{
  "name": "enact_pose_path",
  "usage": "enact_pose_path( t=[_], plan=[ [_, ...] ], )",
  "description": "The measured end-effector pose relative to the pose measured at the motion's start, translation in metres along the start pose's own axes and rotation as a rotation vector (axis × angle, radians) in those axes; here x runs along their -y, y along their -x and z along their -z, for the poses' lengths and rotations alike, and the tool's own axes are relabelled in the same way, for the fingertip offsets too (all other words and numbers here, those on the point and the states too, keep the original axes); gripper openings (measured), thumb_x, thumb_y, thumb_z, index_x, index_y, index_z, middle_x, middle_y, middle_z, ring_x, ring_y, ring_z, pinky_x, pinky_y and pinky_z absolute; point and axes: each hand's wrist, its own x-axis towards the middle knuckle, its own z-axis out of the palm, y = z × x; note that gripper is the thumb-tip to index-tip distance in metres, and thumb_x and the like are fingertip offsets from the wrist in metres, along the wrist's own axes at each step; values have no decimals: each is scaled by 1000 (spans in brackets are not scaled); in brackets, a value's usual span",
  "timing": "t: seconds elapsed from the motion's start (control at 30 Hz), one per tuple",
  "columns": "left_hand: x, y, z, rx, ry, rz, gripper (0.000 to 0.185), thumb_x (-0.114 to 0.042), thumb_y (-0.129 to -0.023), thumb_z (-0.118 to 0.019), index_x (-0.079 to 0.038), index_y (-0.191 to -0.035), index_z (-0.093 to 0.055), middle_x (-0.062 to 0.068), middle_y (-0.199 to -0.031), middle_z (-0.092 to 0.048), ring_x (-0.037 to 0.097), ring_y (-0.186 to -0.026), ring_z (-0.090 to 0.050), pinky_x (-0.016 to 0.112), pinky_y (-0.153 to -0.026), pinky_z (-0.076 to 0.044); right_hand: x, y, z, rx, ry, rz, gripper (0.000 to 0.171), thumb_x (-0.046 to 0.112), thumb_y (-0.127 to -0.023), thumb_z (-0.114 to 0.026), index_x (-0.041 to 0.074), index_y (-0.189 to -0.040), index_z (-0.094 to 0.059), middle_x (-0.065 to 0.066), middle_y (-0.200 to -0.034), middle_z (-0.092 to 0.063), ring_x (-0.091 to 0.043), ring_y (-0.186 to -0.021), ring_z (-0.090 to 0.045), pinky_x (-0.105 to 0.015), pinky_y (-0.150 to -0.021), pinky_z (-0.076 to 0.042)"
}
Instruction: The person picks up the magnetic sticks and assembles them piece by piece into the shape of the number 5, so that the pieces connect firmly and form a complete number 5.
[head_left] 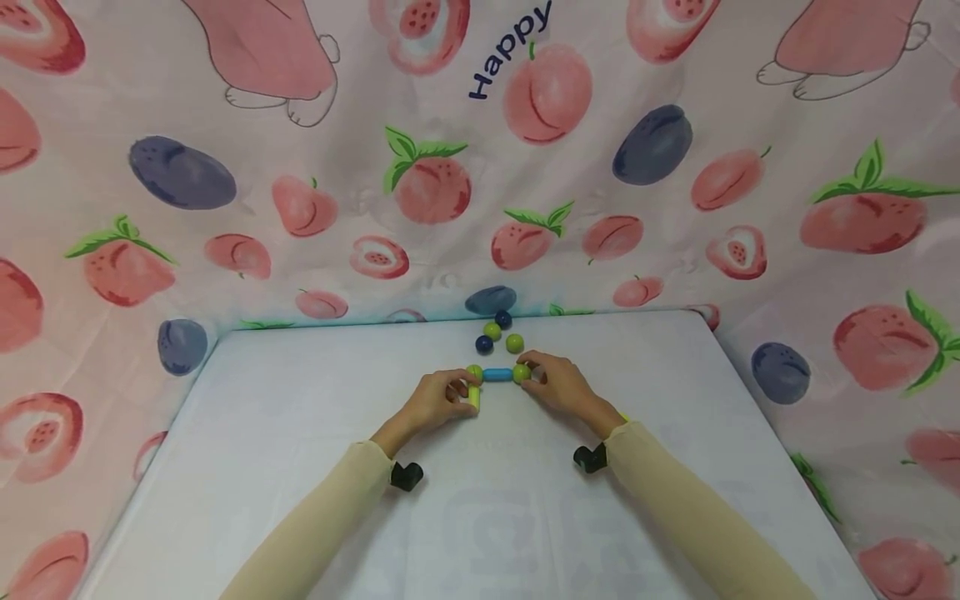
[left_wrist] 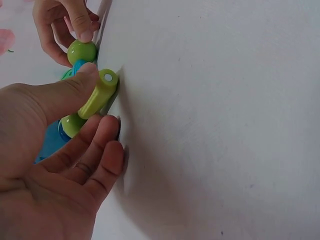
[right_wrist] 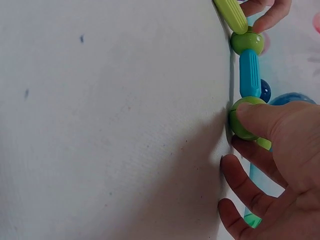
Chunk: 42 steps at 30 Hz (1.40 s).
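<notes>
A blue rod (head_left: pixel 497 374) lies on the white table (head_left: pixel 300 433) between two green balls. My left hand (head_left: pixel 459 392) pinches a yellow-green rod (head_left: pixel 474 398) that hangs off the left green ball (head_left: pixel 474 372). In the left wrist view the thumb and fingers of my left hand (left_wrist: pixel 100 100) close round that rod (left_wrist: pixel 97 94), which meets the green ball (left_wrist: pixel 72 125). My right hand (head_left: pixel 534 367) pinches the right green ball (head_left: pixel 521 373). In the right wrist view, its thumb lies on that ball (right_wrist: pixel 244 125), with the blue rod (right_wrist: pixel 249 72) beyond.
Several loose balls lie just behind the hands: two green (head_left: pixel 492 331) (head_left: pixel 514 342) and two dark blue (head_left: pixel 503 318) (head_left: pixel 483 342). A fruit-print cloth (head_left: pixel 450 183) rises behind and beside the table. The table edges (head_left: pixel 780 433) slope off on both sides.
</notes>
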Motion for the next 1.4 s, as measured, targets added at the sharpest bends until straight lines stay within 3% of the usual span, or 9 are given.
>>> enact_pose_path(
  t=[0.27,0.5,0.67,0.9,1.17,1.4],
  plan=[
    [0,3,3,-18,-21,-19,45,-16,-86,-85,-12,-128,-69,11,-108,-70,18,-81,-61,33,-75,-51,-3,0,0,-1,-7,-2,39,20,-97,-74,17,-134,-63,-6,-121,-71,-17,-83,-60,-37,-77,-50],
    [0,7,8,-47,-23,-85,46,-19,-86,-85,-9,-128,-68,16,-110,-70,21,-76,-63,31,-69,-50,-3,1,-2,1,-3,0,39,21,-97,-73,17,-134,-63,-6,-120,-70,-17,-83,-59,-37,-77,-49],
    [-1,4,9,-45,-40,-85,46,-19,-88,-84,-10,-130,-67,14,-111,-69,21,-77,-61,28,-68,-50,-3,2,-2,-3,-1,9,39,20,-97,-73,16,-134,-63,-7,-120,-71,-16,-82,-59,-38,-76,-49],
    [-8,-11,13,-89,-45,-93,46,-18,-88,-83,-8,-130,-67,18,-113,-68,24,-77,-61,30,-67,-51,-5,3,-2,-16,-5,6,37,20,-97,-74,17,-132,-64,-6,-120,-71,-16,-81,-58,-36,-75,-49],
    [-14,-37,14,-180,-68,-43,46,-18,-88,-83,-9,-130,-67,22,-117,-67,28,-85,-61,38,-76,-52,-7,2,-3,-15,-11,16,38,22,-97,-73,17,-133,-64,-6,-119,-71,-15,-80,-58,-35,-75,-49],
    [-18,-57,10,-236,-45,32,43,-17,-91,-80,-8,-130,-66,22,-123,-66,37,-107,-61,48,-92,-51,-4,2,-2,-15,-5,28,38,21,-97,-73,17,-134,-63,-6,-120,-71,-15,-80,-58,-35,-73,-50]
  ],
)
